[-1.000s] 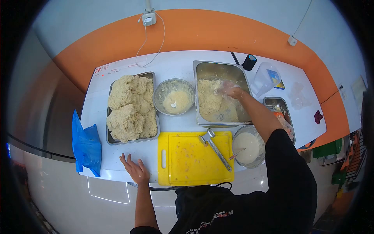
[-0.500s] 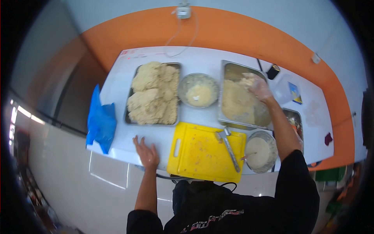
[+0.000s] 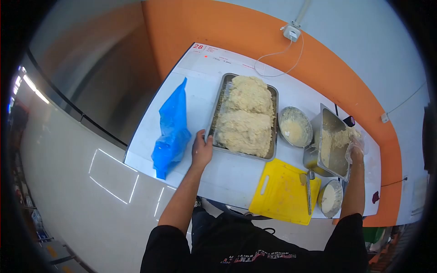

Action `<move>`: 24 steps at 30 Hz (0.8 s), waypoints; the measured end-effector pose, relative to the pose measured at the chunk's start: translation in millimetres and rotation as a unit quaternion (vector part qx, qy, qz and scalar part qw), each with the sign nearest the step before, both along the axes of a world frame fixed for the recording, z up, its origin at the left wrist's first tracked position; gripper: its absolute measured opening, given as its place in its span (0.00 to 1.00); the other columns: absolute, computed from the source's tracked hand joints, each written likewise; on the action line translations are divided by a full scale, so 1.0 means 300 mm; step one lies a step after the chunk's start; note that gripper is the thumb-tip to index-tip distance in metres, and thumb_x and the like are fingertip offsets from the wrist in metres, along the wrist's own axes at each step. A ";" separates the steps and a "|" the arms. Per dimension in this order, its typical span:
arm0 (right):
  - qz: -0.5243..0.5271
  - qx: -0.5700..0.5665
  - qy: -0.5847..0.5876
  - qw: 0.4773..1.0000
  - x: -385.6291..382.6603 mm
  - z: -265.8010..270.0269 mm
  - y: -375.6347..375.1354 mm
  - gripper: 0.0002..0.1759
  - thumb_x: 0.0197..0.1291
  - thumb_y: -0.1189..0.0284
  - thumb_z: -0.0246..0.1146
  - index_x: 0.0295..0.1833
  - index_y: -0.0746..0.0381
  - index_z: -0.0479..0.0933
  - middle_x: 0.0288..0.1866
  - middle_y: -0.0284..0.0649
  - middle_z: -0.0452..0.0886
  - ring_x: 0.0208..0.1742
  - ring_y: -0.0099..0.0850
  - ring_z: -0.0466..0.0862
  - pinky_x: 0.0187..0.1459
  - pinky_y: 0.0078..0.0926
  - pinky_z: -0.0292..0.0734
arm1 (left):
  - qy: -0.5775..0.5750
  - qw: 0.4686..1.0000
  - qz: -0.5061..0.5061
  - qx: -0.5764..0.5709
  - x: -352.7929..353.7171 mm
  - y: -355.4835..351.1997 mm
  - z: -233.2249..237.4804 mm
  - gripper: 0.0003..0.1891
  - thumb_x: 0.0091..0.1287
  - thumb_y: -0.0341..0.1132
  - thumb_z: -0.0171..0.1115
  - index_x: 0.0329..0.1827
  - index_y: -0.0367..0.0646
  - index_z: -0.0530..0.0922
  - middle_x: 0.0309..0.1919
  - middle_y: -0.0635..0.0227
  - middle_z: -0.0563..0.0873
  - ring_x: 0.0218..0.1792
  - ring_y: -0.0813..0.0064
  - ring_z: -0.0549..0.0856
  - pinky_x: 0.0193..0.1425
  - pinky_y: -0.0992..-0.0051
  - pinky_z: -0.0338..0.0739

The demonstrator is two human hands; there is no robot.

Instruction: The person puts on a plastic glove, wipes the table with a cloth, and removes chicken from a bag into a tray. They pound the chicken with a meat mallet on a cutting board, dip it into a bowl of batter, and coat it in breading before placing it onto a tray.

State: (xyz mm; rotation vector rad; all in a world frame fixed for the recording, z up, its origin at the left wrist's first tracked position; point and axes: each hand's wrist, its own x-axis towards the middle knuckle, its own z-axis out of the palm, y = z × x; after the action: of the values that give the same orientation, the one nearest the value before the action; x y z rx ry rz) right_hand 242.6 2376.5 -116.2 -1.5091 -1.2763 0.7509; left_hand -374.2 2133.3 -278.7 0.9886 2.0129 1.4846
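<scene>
My left hand is at the lower left edge of a metal tray, its thumb and fingers closed at the rim. Two large pale, crumb-coated mounds fill that tray. To the right, my right hand, in a clear glove, is at the far right side of a deep metal pan. Pale crumbs lie in the pan and against the fingers, which are curled and partly hidden. A bowl of pale powder sits between tray and pan.
A blue plastic bag lies left of the tray. Nearer me are a yellow cutting board, a metal tool on its right side, and a bowl of pale batter. A cable hangs from a wall socket behind the table.
The view has swung left, so the table things appear further right. My left hand has gone from open above the table to the tray's edge. My right hand has shifted toward the pan's right side.
</scene>
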 end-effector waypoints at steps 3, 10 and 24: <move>-0.068 -0.019 0.053 0.996 0.032 -0.015 0.042 0.24 0.66 0.69 0.65 0.66 0.64 0.73 0.54 0.42 0.82 0.52 0.33 0.83 0.55 0.30 0.78 | -0.002 0.997 -0.073 -0.030 -0.076 0.042 -0.051 0.12 0.66 0.33 0.63 0.49 0.38 0.75 0.32 0.57 0.80 0.33 0.63 0.82 0.38 0.66 0.76; -0.086 -0.023 0.031 0.996 0.146 -0.113 0.019 0.25 0.65 0.73 0.60 0.69 0.61 0.72 0.61 0.43 0.79 0.59 0.35 0.79 0.59 0.30 0.75 | -0.070 0.980 -0.174 -0.066 -0.092 0.008 -0.016 0.09 0.59 0.29 0.65 0.37 0.39 0.73 0.22 0.60 0.81 0.24 0.67 0.85 0.31 0.65 0.77; 0.026 0.062 -0.226 0.972 0.429 -0.369 -0.022 0.25 0.54 0.80 0.58 0.61 0.64 0.78 0.63 0.55 0.78 0.66 0.50 0.76 0.68 0.42 0.69 | 0.119 0.974 -0.192 0.035 -0.144 -0.083 0.147 0.24 0.71 0.34 0.59 0.66 0.32 0.67 0.63 0.42 0.71 0.64 0.46 0.72 0.68 0.57 0.67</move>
State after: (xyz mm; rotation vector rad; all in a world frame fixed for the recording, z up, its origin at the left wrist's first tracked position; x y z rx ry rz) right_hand 371.4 2369.8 -226.8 -1.6021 -1.6724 0.3569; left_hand -417.5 2108.4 -234.5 1.5489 1.7937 1.2814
